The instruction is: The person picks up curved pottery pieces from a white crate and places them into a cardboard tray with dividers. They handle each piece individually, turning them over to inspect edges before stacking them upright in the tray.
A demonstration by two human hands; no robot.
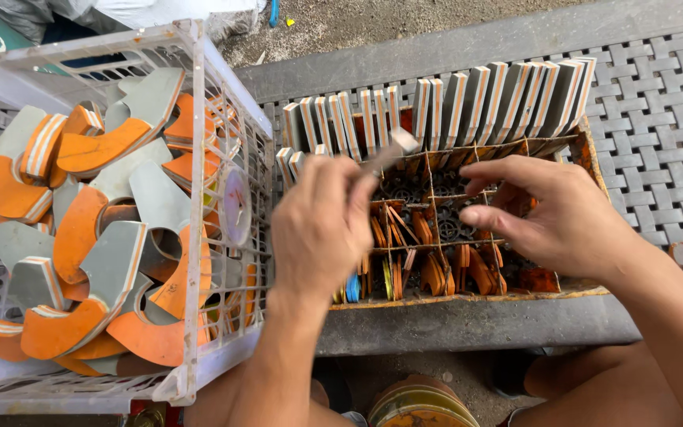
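Observation:
My left hand (322,225) is closed on a flat grey and orange piece (389,150) and holds it, blurred, over the left side of a rusty wire rack (586,150). My right hand (555,213) hovers over the rack's right half with its fingers apart and bent, holding nothing. Grey, orange and white layered pieces (484,99) stand on edge in a long row along the rack's far side. Small orange bits (428,269) lie in the rack's lower compartments.
A white plastic crate (215,87) at the left is heaped with curved grey and orange layered pieces (96,237). The rack rests on a grey woven-pattern bench (658,111). A round tin (416,403) sits on the ground between my knees.

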